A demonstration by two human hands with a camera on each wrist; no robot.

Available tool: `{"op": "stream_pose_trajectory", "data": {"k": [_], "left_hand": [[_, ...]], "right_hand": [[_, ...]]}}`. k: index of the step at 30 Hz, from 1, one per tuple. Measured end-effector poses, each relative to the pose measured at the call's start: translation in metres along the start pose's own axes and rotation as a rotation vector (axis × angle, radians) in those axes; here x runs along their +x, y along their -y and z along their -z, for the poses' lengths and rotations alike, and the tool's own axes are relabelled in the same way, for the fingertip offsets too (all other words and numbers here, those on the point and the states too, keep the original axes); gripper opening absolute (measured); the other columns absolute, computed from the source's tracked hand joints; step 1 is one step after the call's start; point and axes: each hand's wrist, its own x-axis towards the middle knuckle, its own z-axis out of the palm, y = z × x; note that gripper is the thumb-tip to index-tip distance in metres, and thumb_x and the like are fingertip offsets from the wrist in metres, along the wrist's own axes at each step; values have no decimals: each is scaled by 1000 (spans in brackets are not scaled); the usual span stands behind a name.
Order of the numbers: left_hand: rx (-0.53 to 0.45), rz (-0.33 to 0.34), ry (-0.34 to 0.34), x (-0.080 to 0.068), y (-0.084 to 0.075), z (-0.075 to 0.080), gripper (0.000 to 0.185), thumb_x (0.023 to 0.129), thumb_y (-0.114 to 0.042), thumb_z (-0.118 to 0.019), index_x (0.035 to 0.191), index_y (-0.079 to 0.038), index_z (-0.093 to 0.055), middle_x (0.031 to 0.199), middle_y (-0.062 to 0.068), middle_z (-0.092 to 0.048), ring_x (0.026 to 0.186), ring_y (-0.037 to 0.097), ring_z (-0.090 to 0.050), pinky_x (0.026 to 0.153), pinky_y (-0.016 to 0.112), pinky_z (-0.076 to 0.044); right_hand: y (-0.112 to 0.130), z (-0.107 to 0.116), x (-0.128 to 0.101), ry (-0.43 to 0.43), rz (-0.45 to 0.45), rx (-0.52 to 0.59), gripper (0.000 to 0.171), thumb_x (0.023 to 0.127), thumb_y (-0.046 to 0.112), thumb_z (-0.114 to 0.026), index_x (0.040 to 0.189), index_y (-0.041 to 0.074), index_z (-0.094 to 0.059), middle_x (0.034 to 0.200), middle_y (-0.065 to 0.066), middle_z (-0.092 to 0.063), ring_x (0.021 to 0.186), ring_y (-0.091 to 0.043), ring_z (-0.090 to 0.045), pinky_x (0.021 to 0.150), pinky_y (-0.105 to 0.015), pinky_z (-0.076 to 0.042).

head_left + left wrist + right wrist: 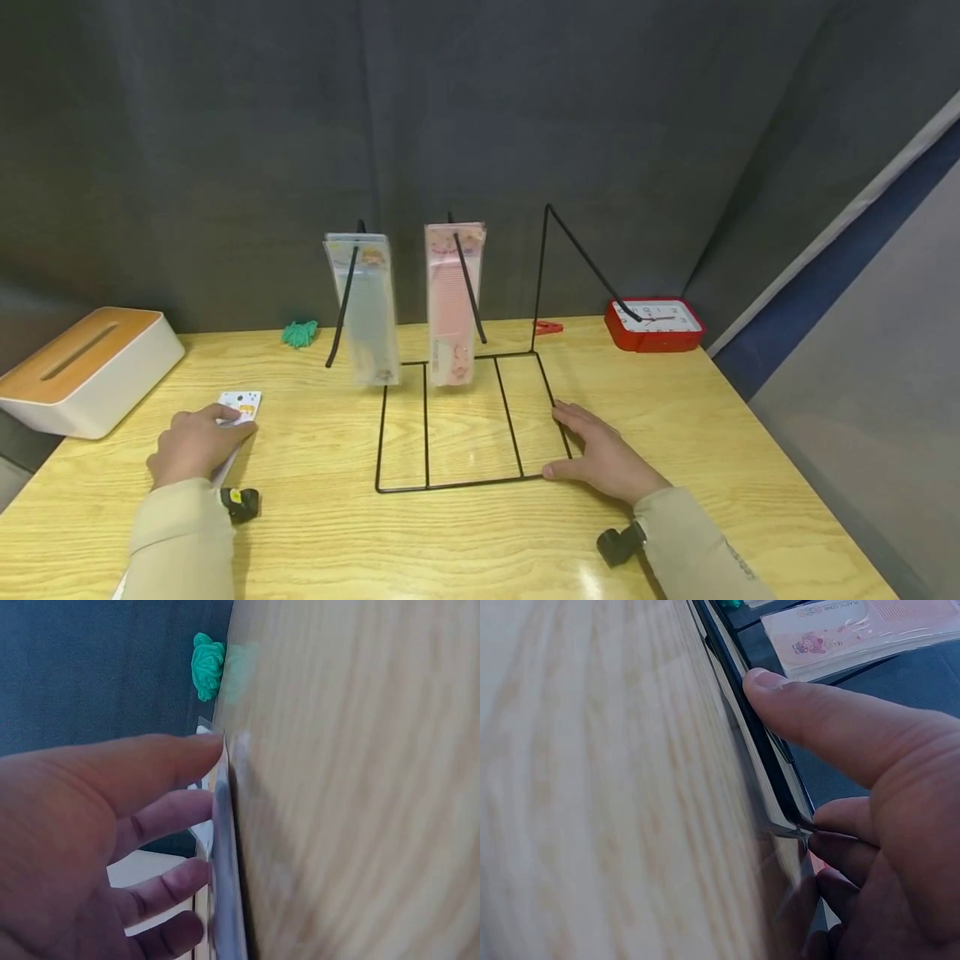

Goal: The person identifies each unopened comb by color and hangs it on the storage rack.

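Note:
On the table's left side my left hand grips a long flat package, thumb along one edge and fingers at the other. Its white card end has a small orange print; hand and sleeve cover most of the rest. My right hand rests at the front right corner of a black wire rack, thumb touching the front bar and fingers at the side bar. From the rack's left hook hang pale blue comb packages; pink comb packages hang from the middle one. The right hook carries nothing.
A white box with a wooden lid stands at the left. Along the back lie a green tangled bundle, a small red clip and a red clock. A dark curtain closes off the back.

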Motion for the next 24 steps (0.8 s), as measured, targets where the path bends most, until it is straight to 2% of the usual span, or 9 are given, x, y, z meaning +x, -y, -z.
{"op": "stream_pose_trajectory", "data": {"k": [3, 5, 7, 11, 13, 15, 19, 22, 24], "left_hand": [[-30, -14, -31, -2, 0, -2, 59, 93, -55, -62, 124, -5, -63, 130, 36, -48, 106, 59, -45, 77, 68, -35], [-45, -21, -43, -2, 0, -3, 53, 93, -50, -64, 121, -5, -63, 130, 34, -51, 104, 56, -44, 77, 66, -33], [-63, -22, -54, -1, 0, -5, 54, 92, -45, -67, 126, -4, -59, 130, 34, -51, 104, 54, -43, 77, 65, -31], [-87, -24, -67, 3, 0, -6, 76, 90, -36, -71, 147, 0, -37, 136, 38, -44, 111, 61, -40, 82, 69, -30], [-105, -30, -77, 4, -1, -5, 78, 92, -34, -69, 150, 2, -30, 138, 38, -43, 113, 62, -41, 83, 69, -31], [-138, -62, -83, 3, -2, -2, 73, 96, -33, -64, 149, 5, -32, 138, 37, -45, 112, 57, -46, 86, 66, -34], [-249, -158, -104, -9, -12, 12, 56, 103, -39, -53, 138, 5, -49, 125, 30, -56, 90, 34, -59, 71, 45, -49], [-340, -235, -120, -24, -26, 29, 54, 103, -47, -51, 130, -1, -55, 113, 18, -63, 76, 21, -61, 59, 34, -50], [-405, -290, -134, -39, -38, 43, 50, 101, -48, -55, 125, -4, -56, 105, 11, -66, 72, 16, -60, 57, 31, -50]], "right_hand": [[1, 0, 0, -1, -6, -6, 99, 78, 48, -84, 154, 4, -38, 163, -9, -28, 152, -36, -16, 116, -61, -18], [1, 0, 0, 0, -10, -8, 99, 78, 48, -84, 154, 5, -38, 164, -9, -28, 152, -36, -16, 117, -61, -18], [1, 0, 1, 1, -13, -6, 99, 78, 48, -84, 154, 5, -38, 164, -9, -28, 152, -36, -15, 117, -61, -18], [0, 0, 1, 4, -17, 1, 99, 77, 48, -84, 154, 5, -38, 164, -9, -28, 152, -36, -15, 117, -61, -18], [0, 0, 1, 4, -18, 2, 99, 77, 48, -84, 154, 5, -38, 164, -9, -28, 152, -36, -15, 117, -61, -18], [0, 0, 1, 4, -17, 2, 99, 78, 48, -84, 154, 5, -38, 164, -9, -28, 152, -35, -15, 117, -61, -18], [0, 0, 1, 4, -12, -1, 99, 78, 48, -84, 154, 5, -38, 164, -9, -28, 152, -36, -15, 117, -61, -18], [0, 0, 1, 2, -8, -5, 99, 78, 47, -85, 154, 4, -38, 164, -9, -28, 152, -36, -16, 117, -61, -18], [0, 0, 1, 1, -5, -5, 99, 78, 47, -85, 154, 4, -38, 164, -9, -28, 152, -36, -17, 117, -61, -18]]}}
